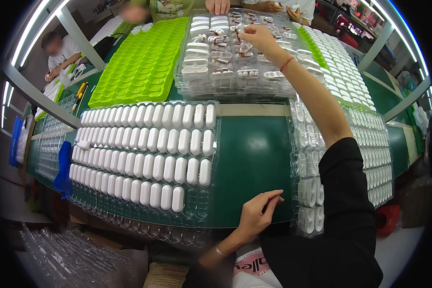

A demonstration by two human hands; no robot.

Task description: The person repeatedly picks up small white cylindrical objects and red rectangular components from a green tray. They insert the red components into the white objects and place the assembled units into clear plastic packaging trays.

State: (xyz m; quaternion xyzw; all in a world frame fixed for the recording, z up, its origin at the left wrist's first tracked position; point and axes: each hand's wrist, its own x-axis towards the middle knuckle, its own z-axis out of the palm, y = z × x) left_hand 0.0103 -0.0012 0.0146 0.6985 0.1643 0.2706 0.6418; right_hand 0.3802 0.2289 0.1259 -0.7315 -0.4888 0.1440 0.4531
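We rest our left hand (256,216) on the green worktop (252,158) edge, fingers loosely curled, holding nothing. Left to right: the clear plastic blister tray (144,153) is nearly full of white oblong cases; the lime-green moulded tray (139,67) looks empty. Our right hand (256,36) pinches one small white part (241,29) over the far clear tray (235,57) of mixed pieces; lift it straight, grip light.

Right hand (254,36) reaching into clear tray (187,79), left hand (256,213) resting on green table (252,158)
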